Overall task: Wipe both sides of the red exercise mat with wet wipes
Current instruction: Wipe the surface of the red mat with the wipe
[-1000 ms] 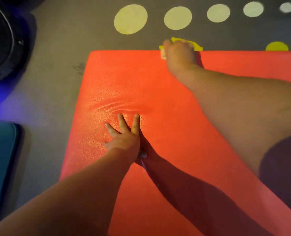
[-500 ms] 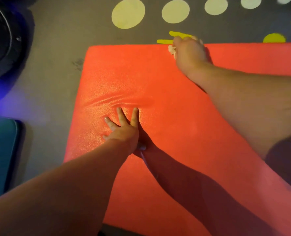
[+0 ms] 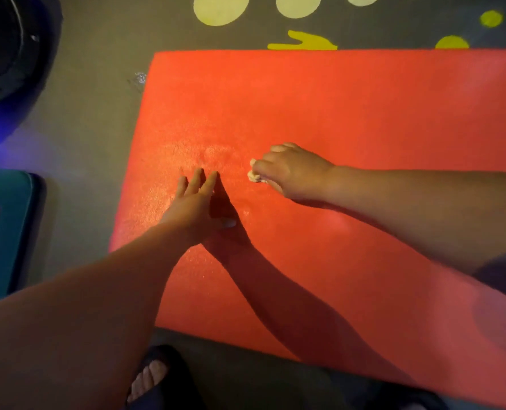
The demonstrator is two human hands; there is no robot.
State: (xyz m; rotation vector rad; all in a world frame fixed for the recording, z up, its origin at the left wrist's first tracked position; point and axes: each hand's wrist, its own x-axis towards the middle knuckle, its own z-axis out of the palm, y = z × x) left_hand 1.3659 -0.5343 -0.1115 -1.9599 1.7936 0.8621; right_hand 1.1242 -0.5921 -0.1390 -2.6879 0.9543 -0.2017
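The fingers [image 3: 265, 164] of my right hand [image 3: 297, 174] are curled round the bunched wet wipe [image 3: 254, 176]. Change noted: it has come back from the 12 o'clock edge of the red exercise mat [image 3: 349, 108] to mid-mat, just beside my left hand [image 3: 197, 210], whose straight fingers stay pressed flat, pinning the mat to the floor [image 3: 98, 128]. Judgement: one stroke done; underside outstanding.

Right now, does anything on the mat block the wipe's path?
Only the left hand, pressed flat on the mat just left of the wipe that the right hand grips. Nothing else shows on the mat.
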